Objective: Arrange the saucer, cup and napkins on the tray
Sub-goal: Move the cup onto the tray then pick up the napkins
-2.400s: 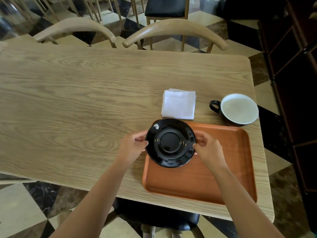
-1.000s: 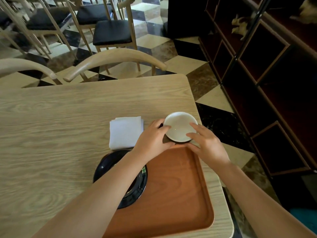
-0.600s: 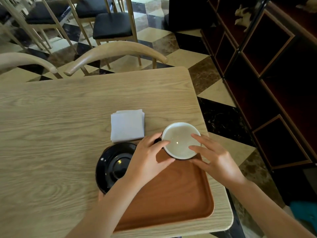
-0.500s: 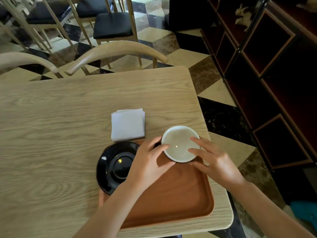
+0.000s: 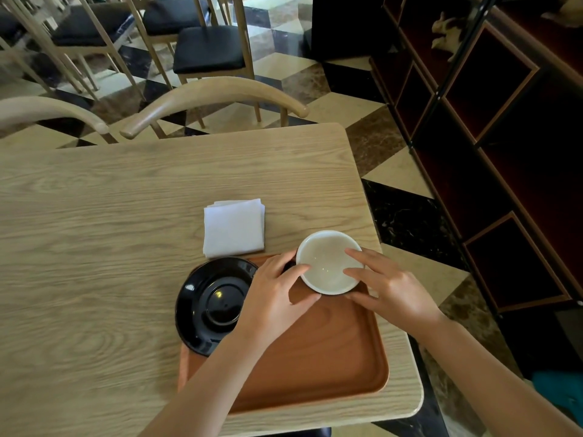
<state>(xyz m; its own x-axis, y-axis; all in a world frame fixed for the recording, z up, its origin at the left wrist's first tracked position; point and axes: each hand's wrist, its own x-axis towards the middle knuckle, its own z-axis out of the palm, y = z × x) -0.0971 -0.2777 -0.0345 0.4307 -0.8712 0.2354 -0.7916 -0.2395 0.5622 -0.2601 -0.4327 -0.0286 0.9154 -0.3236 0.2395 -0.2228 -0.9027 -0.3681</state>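
Observation:
A cup (image 5: 326, 264), black outside and white inside, is over the far right corner of the orange-brown tray (image 5: 331, 357). My left hand (image 5: 277, 298) grips its left side and my right hand (image 5: 383, 287) holds its right rim. I cannot tell if the cup touches the tray. A black saucer (image 5: 211, 304) sits on the tray's far left corner, overhanging its edge. Folded white napkins (image 5: 233, 228) lie on the table just beyond the tray.
The wooden table (image 5: 110, 247) ends close to the tray's right side, with a rounded corner at the near right. Two curved chair backs (image 5: 214, 96) stand along the far edge. A dark shelf unit (image 5: 492, 137) rises on the right.
Both hands left the saucer on the tray, took the cup from the table to the right of the napkins and brought it over the tray's far right corner.

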